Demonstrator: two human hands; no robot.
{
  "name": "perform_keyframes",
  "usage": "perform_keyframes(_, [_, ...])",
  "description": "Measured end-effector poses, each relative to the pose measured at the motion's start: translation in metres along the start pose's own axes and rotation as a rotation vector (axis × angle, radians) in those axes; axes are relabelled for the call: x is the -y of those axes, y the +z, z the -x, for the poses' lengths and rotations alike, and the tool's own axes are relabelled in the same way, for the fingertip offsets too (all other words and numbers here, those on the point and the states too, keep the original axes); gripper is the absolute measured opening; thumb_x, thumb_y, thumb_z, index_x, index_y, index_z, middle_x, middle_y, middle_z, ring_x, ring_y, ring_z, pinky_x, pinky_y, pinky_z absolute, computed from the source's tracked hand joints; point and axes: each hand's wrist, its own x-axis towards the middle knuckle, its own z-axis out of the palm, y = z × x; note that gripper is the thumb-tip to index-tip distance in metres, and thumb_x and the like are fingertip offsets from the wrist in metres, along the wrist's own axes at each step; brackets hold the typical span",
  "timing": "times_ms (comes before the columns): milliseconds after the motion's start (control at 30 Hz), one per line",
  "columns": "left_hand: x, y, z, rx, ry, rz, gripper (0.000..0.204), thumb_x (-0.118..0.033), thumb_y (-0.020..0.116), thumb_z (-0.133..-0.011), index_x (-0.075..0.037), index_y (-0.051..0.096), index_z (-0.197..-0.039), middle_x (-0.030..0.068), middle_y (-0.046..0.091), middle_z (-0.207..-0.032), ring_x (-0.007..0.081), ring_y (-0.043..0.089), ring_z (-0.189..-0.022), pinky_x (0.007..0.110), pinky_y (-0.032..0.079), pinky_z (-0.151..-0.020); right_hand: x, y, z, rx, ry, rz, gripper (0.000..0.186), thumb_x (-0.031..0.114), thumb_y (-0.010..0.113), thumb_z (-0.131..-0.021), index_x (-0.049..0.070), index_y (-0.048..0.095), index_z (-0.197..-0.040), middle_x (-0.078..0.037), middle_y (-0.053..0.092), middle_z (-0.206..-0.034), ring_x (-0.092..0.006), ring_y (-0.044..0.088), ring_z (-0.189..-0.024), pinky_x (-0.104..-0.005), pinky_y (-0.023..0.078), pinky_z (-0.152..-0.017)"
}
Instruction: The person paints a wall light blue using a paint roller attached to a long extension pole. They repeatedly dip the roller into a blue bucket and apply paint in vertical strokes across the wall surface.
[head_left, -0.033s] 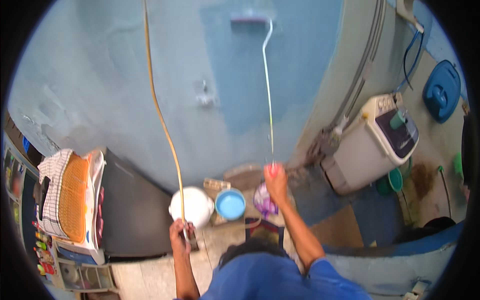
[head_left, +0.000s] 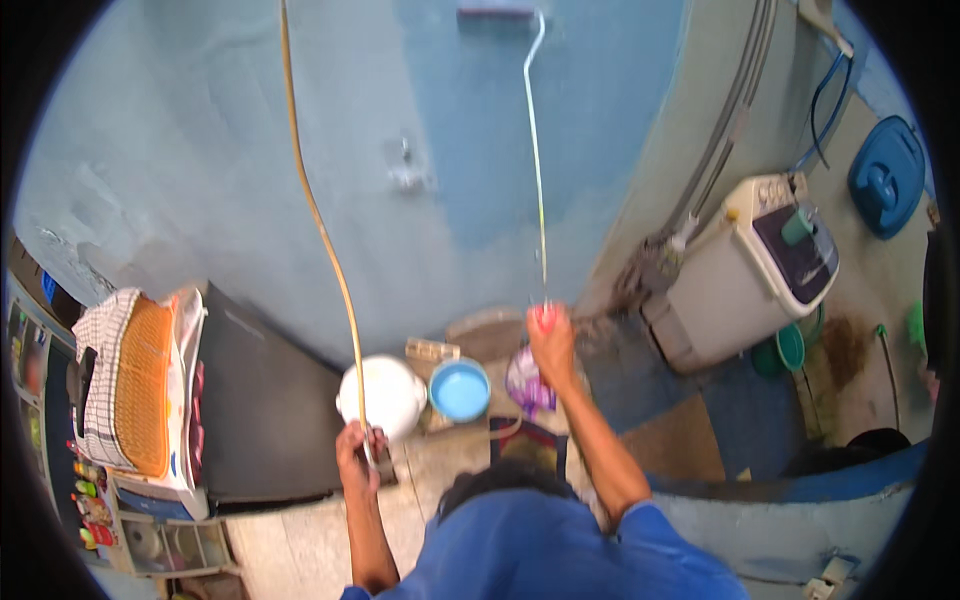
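Head view: left grip (head_left: 355, 462) clasps a slender, curving tan rod (head_left: 319, 225), right grip (head_left: 551, 338) something pink (head_left: 546, 315).

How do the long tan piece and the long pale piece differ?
The tan piece is in the left hand; the pale piece leads down toward the right hand. The tan piece leaves the picture's top edge; the pale piece meets a dark bar. Both are thin.

My left hand (head_left: 358, 455) curls in a closed grip, its forearm (head_left: 370, 545) running almost straight back behind it. Farther out, my right hand (head_left: 550, 335) grips tightly too, its forearm (head_left: 605, 440) slanting back and rightward from the wrist.
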Motion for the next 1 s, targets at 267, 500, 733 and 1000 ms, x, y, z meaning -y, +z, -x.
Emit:
perform_keyframes(267, [-0.011, 0.013, 0.010, -0.021, -0.039, 0.058, 0.017, -0.021, 0.057, -0.077, -0.005, 0.051, -0.074, 0.0022, 0.051, -0.068, 0.0145, 0.054, -0.072, 0.026, 0.050, -0.068, -0.115, 0.015, 0.078, 0.163, 0.133, -0.016, 0.024, 0.017, 0.061, -0.079, -0.002, 0.050, -0.089, -0.017, 0.059, -0.068, -0.0269, 0.060, -0.064, -0.0379, 0.045, -0.056])
perform_keyframes(500, [-0.015, 0.018, 0.009, -0.066, -0.041, 0.033, 0.018, -0.021, 0.058, -0.075, -0.005, 0.051, -0.073, 0.0027, 0.051, -0.067, 0.0150, 0.054, -0.071, 0.026, 0.050, -0.068, -0.148, -0.001, 0.108, 0.215, 0.186, 0.045, 0.028, 0.017, 0.062, -0.078, -0.003, 0.051, -0.094, -0.020, 0.059, -0.072, -0.0323, 0.061, -0.067, -0.0398, 0.046, -0.060])
perform_keyframes(733, [-0.011, 0.022, 0.010, -0.067, -0.062, -0.014, 0.018, -0.022, 0.058, -0.073, -0.006, 0.049, -0.072, 0.0026, 0.050, -0.067, 0.0150, 0.053, -0.071, 0.027, 0.050, -0.069, -0.122, 0.015, 0.070, 0.218, 0.187, 0.068, 0.033, 0.019, 0.063, -0.077, -0.003, 0.048, -0.097, -0.028, 0.058, -0.075, -0.0422, 0.059, -0.073, -0.0471, 0.046, -0.061])
perform_keyframes(1000, [-0.015, 0.034, 0.019, -0.086, -0.057, -0.058, 0.018, -0.021, 0.057, -0.073, -0.005, 0.049, -0.072, 0.0026, 0.050, -0.066, 0.0152, 0.052, -0.071, 0.027, 0.049, -0.068, -0.237, 0.017, 0.155, 0.302, 0.393, 0.195, 0.028, 0.021, 0.060, -0.080, -0.002, 0.050, -0.091, -0.025, 0.060, -0.073, -0.0378, 0.062, -0.071, -0.0430, 0.048, -0.060])
